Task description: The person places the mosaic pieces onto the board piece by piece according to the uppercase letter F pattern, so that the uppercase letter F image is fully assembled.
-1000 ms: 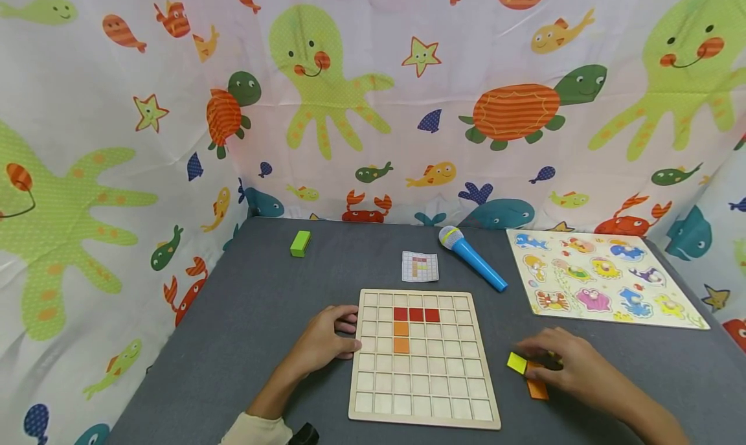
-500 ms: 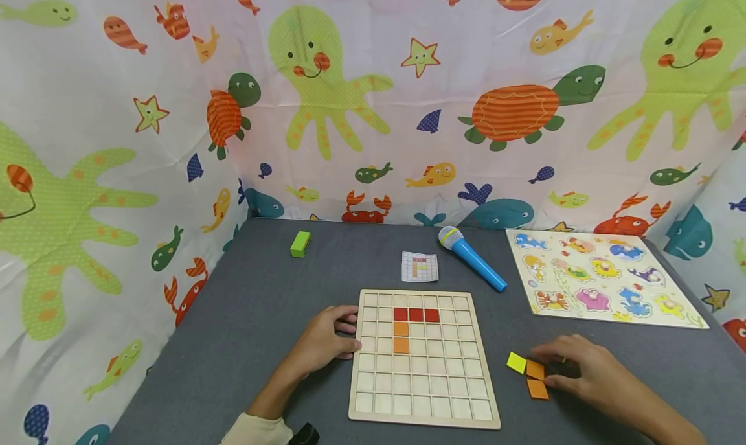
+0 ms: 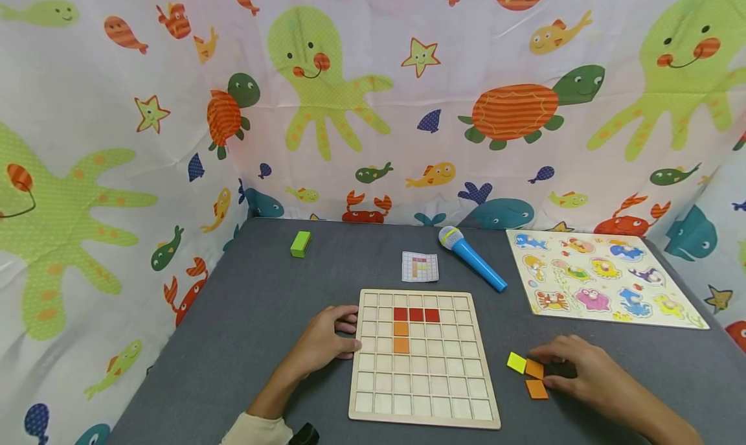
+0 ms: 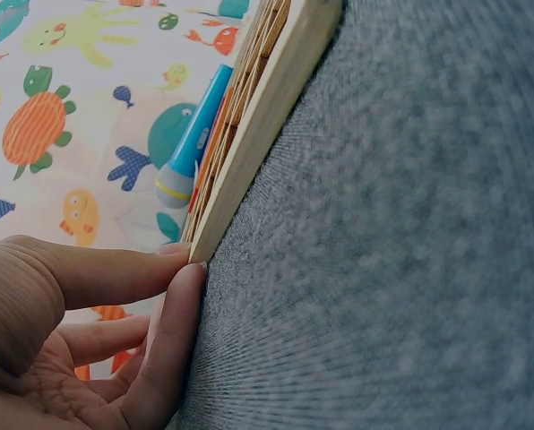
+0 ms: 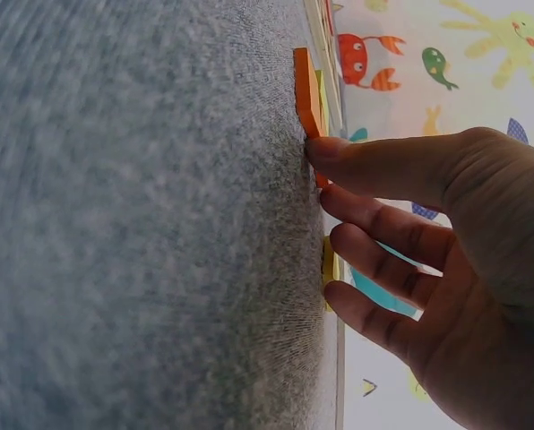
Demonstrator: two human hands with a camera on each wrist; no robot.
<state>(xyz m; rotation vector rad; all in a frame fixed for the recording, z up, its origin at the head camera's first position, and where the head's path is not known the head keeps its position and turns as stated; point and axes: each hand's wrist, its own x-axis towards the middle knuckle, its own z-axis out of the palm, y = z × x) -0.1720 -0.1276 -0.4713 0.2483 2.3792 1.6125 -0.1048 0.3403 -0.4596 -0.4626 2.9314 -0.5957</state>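
Note:
A wooden grid board [image 3: 434,393] lies on the table, with three red tiles [image 3: 416,315] in a row and two orange tiles [image 3: 401,337] below the leftmost. My left hand [image 3: 323,341] holds the board's left edge; the left wrist view shows thumb and finger pinching its rim [image 4: 249,143]. Right of the board, my right hand [image 3: 583,374] has thumb and index fingertip at opposite edges of a loose orange tile [image 3: 533,369], pinching it close to the table. A yellow tile [image 3: 515,363] adjoins it, and another orange tile [image 3: 537,390] lies just below.
Behind the board are a small printed pattern card [image 3: 419,267] and a blue toy microphone [image 3: 478,261]. A sea-animal puzzle board [image 3: 606,276] lies at the back right. A green block [image 3: 300,244] stands at back left. A patterned curtain [image 3: 408,108] surrounds the table.
My right hand has drawn back to the right from over the yellow tile, and its fingers now pinch the upper orange tile. The left hand stays at the board's edge.

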